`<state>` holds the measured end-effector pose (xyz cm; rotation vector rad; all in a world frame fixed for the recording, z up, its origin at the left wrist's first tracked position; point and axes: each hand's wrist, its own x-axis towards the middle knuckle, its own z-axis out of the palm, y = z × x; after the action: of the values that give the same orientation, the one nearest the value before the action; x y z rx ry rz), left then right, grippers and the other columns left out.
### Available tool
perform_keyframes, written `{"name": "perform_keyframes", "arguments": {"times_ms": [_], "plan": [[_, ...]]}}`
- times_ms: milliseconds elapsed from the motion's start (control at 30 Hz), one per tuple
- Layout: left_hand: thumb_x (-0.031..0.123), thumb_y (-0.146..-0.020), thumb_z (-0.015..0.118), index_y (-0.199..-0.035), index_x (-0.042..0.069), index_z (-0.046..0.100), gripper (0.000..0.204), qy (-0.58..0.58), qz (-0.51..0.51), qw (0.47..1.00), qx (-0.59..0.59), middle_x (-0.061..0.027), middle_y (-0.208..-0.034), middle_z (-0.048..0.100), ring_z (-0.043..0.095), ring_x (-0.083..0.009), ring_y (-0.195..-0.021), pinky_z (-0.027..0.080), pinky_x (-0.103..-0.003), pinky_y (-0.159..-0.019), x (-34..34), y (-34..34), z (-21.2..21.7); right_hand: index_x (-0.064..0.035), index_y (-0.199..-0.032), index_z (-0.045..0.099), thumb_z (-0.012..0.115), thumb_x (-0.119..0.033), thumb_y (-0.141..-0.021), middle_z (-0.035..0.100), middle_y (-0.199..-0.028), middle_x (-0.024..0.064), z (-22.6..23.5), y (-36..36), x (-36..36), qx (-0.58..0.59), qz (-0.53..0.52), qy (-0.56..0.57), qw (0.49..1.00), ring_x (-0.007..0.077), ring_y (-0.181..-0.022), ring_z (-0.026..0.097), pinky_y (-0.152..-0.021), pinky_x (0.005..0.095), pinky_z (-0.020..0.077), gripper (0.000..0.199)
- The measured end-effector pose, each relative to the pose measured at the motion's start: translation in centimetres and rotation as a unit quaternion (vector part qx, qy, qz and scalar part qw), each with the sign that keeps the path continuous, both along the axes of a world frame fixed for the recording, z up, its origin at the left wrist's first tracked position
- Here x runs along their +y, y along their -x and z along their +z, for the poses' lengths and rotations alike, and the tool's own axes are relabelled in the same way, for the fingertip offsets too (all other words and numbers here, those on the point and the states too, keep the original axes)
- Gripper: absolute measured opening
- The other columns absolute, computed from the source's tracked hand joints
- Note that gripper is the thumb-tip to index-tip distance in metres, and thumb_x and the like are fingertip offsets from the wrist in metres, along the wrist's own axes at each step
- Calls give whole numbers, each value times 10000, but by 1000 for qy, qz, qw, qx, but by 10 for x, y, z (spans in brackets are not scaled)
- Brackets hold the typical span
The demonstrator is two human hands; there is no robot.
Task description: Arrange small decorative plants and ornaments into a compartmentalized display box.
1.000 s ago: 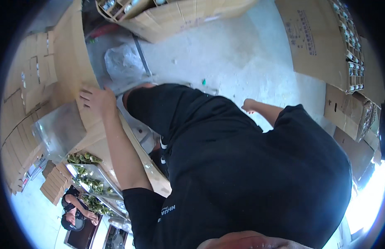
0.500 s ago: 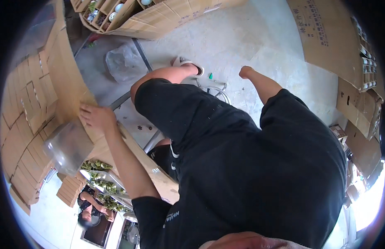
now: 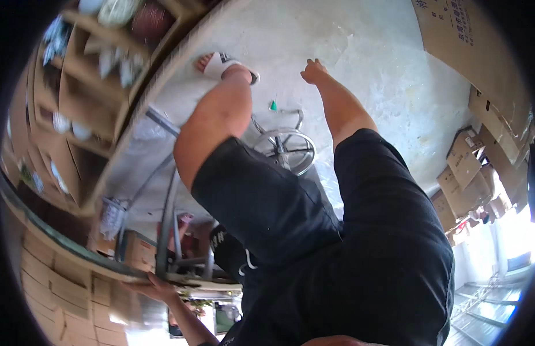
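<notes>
My left hand, at the lower left, lies against the edge of a worktop. Its fingers stretch out along the edge and the thumb stands apart; I see nothing held in it. Well forward on the right, my right hand hangs low over the floor, small and far from the camera. Its fingers look loosely bent and somewhat apart, with nothing visible in them. A compartmented cardboard box holding round and pale ornaments fills the upper left, beyond my left hand.
A round chrome stool base stands between my limbs, near a small green object on the floor. Metal legs and a brown carton are under the worktop. Cardboard and several cartons line the right; more boxes are lower left.
The view has turned and shifted, so the compartmented box looks much larger. My left hand has gone from a flat cardboard surface to the worktop edge, lower in the picture.
</notes>
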<state>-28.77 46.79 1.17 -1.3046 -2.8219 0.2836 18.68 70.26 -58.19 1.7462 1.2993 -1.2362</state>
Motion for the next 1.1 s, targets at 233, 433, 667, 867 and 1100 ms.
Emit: {"name": "perform_keyframes", "arguments": {"times_ms": [233, 433, 667, 867, 1100], "plan": [[591, -901, 589, -1572, -74, 44, 1091, 5, 0, 999, -52, -348, -1583, 166, 278, -458, -1454, 245, -531, -1187, -4, 1, -22, 7, -1495, 399, 663, -644, -839, 508, -1468, 203, -96, -81, -7, 71, -121, -36, 989, 327, -1375, 454, -1147, 380, 386, 961], [477, -937, 580, -1567, -72, 16, 1008, 15, 31, 997, -70, -305, -1624, 61, 114, -432, -1510, 98, -502, -1228, -17, 3, -29, -25, -1294, 528, 624, -529, -884, 592, -1256, 158, 20, -150, -68, 61, -120, -99, 986, 296, -1191, 540, -1011, 390, 438, 657], [344, -930, 598, -1555, -98, 91, 917, 14, 5, 1000, -20, -315, -1614, 142, 128, -451, -1508, 72, -508, -1228, -6, 3, -30, -61, -1060, 678, 580, -394, -937, 691, -1009, 107, 6, -155, -7, 29, -77, -170, 982, 260, -976, 640, -852, 402, 498, 369], [257, -709, 733, -1374, -82, 452, 797, -82, 39, 993, 79, -289, -1437, 459, 391, -445, -1375, 317, -482, -1165, 57, -5, -52, -67, -989, 761, 580, -333, -924, 745, -1003, 162, 62, -121, 14, 104, 69, -184, 975, 272, -929, 705, -842, 442, 537, 328], [351, -873, 707, -1399, 35, 511, 643, -335, -52, 920, -197, -191, -1404, 522, 480, -377, -1318, 385, -459, -1110, 18, -99, -38, -26, -976, 690, 640, -23, -852, 682, -897, 39, 281, 43, 44, 417, 85, 67, 903, 142, -868, 629, -782, 268, 498, 133]]}}
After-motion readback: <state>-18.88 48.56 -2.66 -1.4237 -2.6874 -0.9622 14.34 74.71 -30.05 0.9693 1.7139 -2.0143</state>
